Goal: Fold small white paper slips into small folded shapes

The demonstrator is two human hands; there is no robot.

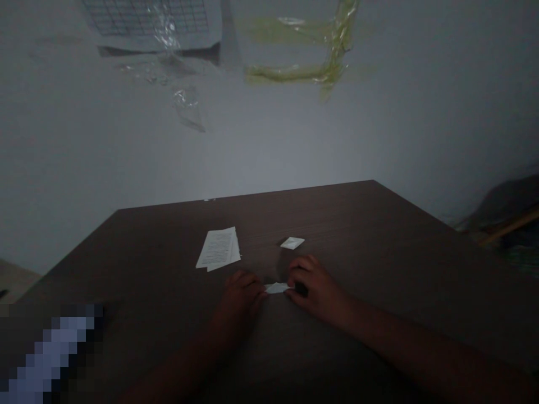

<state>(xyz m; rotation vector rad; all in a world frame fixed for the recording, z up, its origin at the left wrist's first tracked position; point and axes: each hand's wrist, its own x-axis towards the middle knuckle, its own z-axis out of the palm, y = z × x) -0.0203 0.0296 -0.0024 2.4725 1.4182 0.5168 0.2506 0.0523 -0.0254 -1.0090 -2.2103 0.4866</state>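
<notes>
A small folded piece of white paper (277, 288) is held between my two hands, low over the dark table. My left hand (244, 293) is closed on its left end, fingertips pressed together. At the right end, my right hand (310, 286) pinches the paper between thumb and fingers. Just beyond my right hand lies a second folded paper (292, 243), diamond-shaped and flat. Farther left, a few printed paper sheets (218, 248) rest overlapping on the table. Dim light hides the finer folds.
The brown table (160, 314) meets a pale wall (269, 146) at its back edge. A pixelated, bluish-white object (50, 356) is at the lower left. Yellowish tape (290, 73) and a gridded sheet (147, 19) are on the wall. Dark items (514, 213) stand beyond the right edge.
</notes>
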